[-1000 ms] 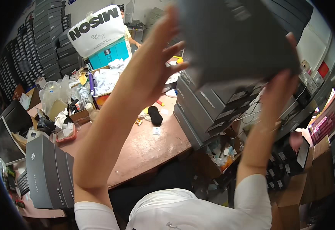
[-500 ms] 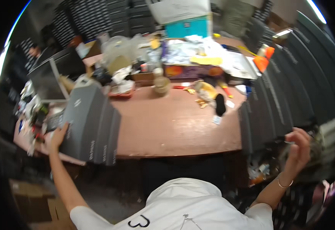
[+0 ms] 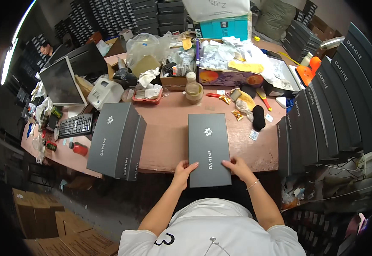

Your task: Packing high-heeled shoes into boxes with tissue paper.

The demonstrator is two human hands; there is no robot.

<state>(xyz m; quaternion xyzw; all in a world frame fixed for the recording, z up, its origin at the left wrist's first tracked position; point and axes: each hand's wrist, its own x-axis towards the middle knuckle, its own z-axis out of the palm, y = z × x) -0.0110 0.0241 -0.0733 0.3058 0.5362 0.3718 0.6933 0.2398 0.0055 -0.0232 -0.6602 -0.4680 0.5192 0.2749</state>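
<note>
A dark grey lidded shoebox (image 3: 207, 136) lies between my hands at the table's front edge, its near end reaching out over that edge. My left hand (image 3: 183, 173) grips its left side, thumb on the lid. On the opposite side my right hand (image 3: 239, 167) holds it the same way, thumb also on top. The fingers under the box are hidden. To the left stands a stack of similar grey shoeboxes (image 3: 111, 141), touched by neither hand. More grey shoeboxes (image 3: 318, 115) lean in a long row at the right.
On the pink table (image 3: 164, 141) stand a glass jar (image 3: 193, 91), a red tray (image 3: 147, 97), a black shoe insert (image 3: 259, 118) and a carton of white paper (image 3: 230, 64). A keyboard (image 3: 76, 126), monitor (image 3: 62, 83) and red bottle (image 3: 78, 148) are at left. Cardboard boxes (image 3: 37, 213) sit on the floor.
My left hand has left the stack at the left, and my right hand has come in from the row at the right. Both now hold a shoebox at the middle.
</note>
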